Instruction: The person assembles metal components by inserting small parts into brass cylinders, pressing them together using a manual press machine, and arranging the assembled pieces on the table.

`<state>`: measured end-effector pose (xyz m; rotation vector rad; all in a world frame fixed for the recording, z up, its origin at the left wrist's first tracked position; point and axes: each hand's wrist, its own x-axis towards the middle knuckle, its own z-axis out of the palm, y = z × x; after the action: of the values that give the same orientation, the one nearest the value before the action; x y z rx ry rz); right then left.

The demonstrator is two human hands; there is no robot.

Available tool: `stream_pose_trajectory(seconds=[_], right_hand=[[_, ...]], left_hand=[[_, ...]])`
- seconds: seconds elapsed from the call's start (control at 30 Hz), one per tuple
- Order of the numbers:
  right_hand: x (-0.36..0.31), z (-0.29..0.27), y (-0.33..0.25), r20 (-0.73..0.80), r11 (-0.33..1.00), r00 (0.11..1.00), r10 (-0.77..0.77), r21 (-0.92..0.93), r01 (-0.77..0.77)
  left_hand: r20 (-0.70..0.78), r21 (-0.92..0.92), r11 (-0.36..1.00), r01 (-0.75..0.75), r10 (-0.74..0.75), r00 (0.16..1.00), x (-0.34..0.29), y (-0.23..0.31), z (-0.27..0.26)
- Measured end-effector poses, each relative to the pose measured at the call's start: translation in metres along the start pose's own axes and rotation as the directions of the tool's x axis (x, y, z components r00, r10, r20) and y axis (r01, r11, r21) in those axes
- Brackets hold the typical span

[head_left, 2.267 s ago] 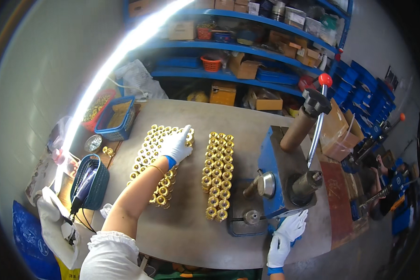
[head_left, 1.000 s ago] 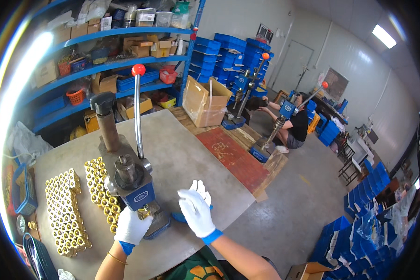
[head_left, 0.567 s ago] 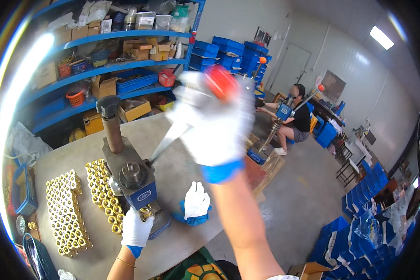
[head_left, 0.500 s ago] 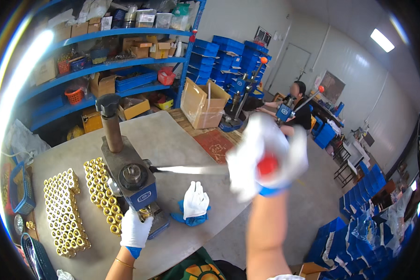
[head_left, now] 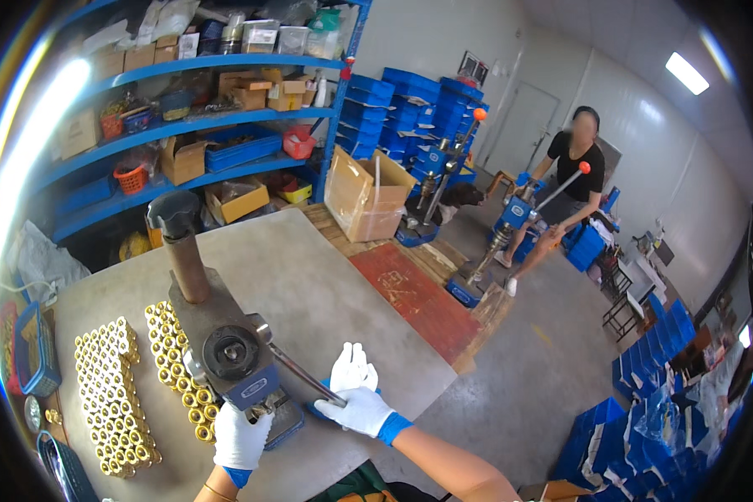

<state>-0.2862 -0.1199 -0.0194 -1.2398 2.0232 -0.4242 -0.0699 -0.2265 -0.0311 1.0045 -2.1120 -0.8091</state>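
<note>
A bench press (head_left: 234,351) with a dark column and a blue front stands on the grey table (head_left: 301,268). My left hand (head_left: 241,439), in a white glove, is at the foot of the press, its fingers closed around a small brass fitting (head_left: 262,409), mostly hidden. My gloved right hand (head_left: 361,411) is wrapped round the end of the press lever (head_left: 297,368), which slants down toward me; the lever's knob is hidden in the hand. Just behind that hand lies a spare white glove (head_left: 351,361) on something blue. Rows of brass fittings (head_left: 169,343) stand left of the press.
Another block of brass fittings (head_left: 113,402) stands farther left, near a blue basket (head_left: 38,351). Blue shelves (head_left: 226,121) with boxes line the back. Beyond the table are a cardboard box (head_left: 368,197), two more lever presses (head_left: 517,213) and a person (head_left: 579,159) on foot.
My right hand has swung the lever down and toward me from a raised position. My left hand stays at the press foot. The person at the back has risen from sitting.
</note>
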Motion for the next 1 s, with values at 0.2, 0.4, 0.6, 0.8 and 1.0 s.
stream_pose_trajectory(seconds=[0.2,0.4,0.6,0.8,1.0], right_hand=[[-0.031,-0.039,-0.008,0.165,1.000,0.986,-0.024,0.004,0.024],[-0.106,-0.181,-0.105,-0.356,0.025,0.386,-0.851,0.708,0.706],[0.044,-0.121,-0.213,-0.405,0.104,0.746,-0.529,0.841,0.530],[-0.008,-0.034,-0.104,-0.621,0.627,0.715,-0.321,0.425,0.652],[-0.020,0.091,-0.026,0.094,0.475,0.995,-0.043,0.878,-0.063]], left_hand=[[0.034,-0.055,0.998,0.007,-0.005,0.999,0.004,0.007,-0.008],[-0.079,-0.196,0.980,-0.043,0.028,0.996,0.009,0.021,-0.020],[0.028,-0.123,0.992,-0.031,0.035,0.999,0.018,0.021,-0.018],[-0.156,-0.191,0.982,0.012,-0.042,0.987,0.011,0.032,-0.025],[-0.267,-0.503,0.862,-0.066,-0.082,0.960,-0.022,-0.010,0.008]])
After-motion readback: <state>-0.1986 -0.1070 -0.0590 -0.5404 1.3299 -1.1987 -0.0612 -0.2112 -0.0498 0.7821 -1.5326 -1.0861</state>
